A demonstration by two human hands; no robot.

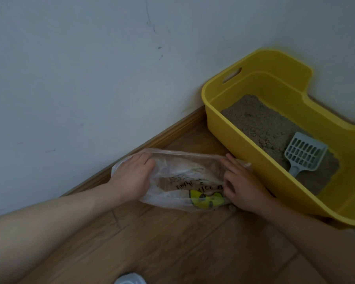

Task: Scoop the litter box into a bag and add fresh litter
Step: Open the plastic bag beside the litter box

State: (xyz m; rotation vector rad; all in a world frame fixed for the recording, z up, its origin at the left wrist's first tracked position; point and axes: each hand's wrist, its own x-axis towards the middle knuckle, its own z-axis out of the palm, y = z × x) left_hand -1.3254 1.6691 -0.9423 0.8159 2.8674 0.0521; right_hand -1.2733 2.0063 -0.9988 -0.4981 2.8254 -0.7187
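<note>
Litter box (254,83) cropped at right, left hand (131,178) and right hand (243,188) gripping bag (168,199), left fingertips hidden

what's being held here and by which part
The plastic bag, by its open mouth: left hand grips the left edge, right hand pinches the right edge. The scoop lies unheld.

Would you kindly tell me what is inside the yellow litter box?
The litter box holds grey litter, with a pale slotted scoop lying on top, handle toward the near wall. Anything buried under the litter cannot be seen.
</note>
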